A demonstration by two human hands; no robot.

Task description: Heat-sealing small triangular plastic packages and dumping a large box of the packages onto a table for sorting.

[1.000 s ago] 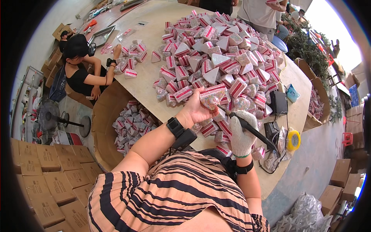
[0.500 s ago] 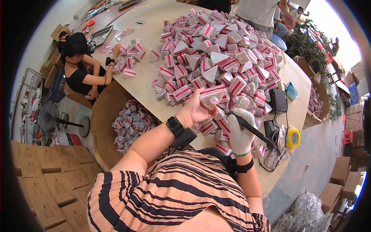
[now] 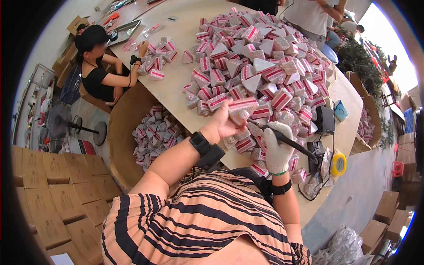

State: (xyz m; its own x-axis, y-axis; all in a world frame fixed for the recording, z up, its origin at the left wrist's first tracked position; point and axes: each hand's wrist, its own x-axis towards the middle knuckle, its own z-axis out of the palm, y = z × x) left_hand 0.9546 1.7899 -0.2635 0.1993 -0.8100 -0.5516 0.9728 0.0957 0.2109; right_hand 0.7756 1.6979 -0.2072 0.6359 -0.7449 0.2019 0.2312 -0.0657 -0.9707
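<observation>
My bare left hand (image 3: 219, 125) is closed around a wedge-shaped toy cake slice (image 3: 242, 107), white and speckled with red bands. My right hand (image 3: 278, 152), in a white knit glove, grips a black-handled tool like a soldering iron (image 3: 295, 144). The thin metal tip points at the lower right of the held slice; whether it touches cannot be told. Just beyond both hands a large heap of similar cake slices (image 3: 260, 66) covers the table (image 3: 172, 92). A few more slices lie close under my right wrist.
Right of the heap are a black box (image 3: 325, 120), a blue packet (image 3: 341, 110) and a yellow tape roll (image 3: 338, 164). A cardboard bin (image 3: 121, 137) of slices stands left below the table edge. A co-worker (image 3: 99, 73) sits at the far left side. Brown cartons (image 3: 66, 198) stack lower left.
The whole view has shifted slightly, so the table and heap sit a little further right. My hands keep hold of the slice and the iron, which stay close together.
</observation>
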